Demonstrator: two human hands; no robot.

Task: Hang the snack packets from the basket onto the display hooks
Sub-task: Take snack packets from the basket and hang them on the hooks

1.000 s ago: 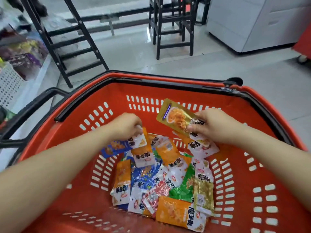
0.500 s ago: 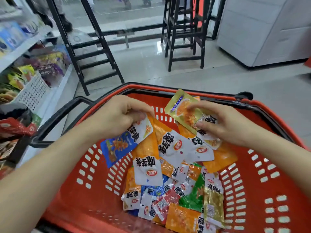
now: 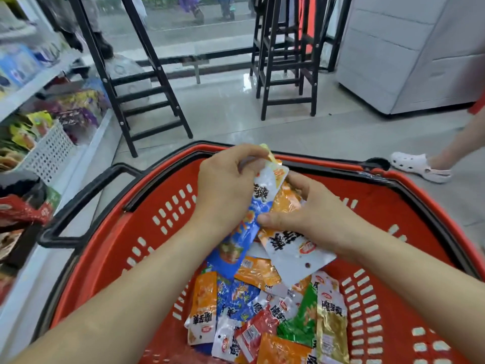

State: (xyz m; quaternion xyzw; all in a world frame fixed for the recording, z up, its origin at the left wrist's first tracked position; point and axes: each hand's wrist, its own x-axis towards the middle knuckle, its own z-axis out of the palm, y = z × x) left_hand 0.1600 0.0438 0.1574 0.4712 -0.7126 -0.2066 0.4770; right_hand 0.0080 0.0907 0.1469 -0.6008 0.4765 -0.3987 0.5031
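Note:
A red plastic basket point(image 3: 147, 232) with black handles fills the lower view. Several loose snack packets point(image 3: 265, 321), orange, blue, green, red and gold, lie on its bottom. Above the basket my left hand point(image 3: 223, 190) grips the top of a blue and white packet point(image 3: 246, 227) together with a yellowish one behind it. My right hand point(image 3: 307, 216) holds a bunch of orange and white packets point(image 3: 296, 248) pressed against the blue one. No display hooks are in view.
Store shelves with packaged goods and a white mesh bin point(image 3: 49, 151) run along the left. Black stools point(image 3: 286, 61) and a black frame point(image 3: 139, 82) stand on the tiled floor ahead. A white cabinet point(image 3: 409, 48) stands at right. Another person's foot in a white clog point(image 3: 420, 166) is near the basket's right corner.
Both hands have risen out of the basket and come together, gathering the picked packets into one bunch. The view has tilted up, showing more floor and shelves. A foot has appeared at right.

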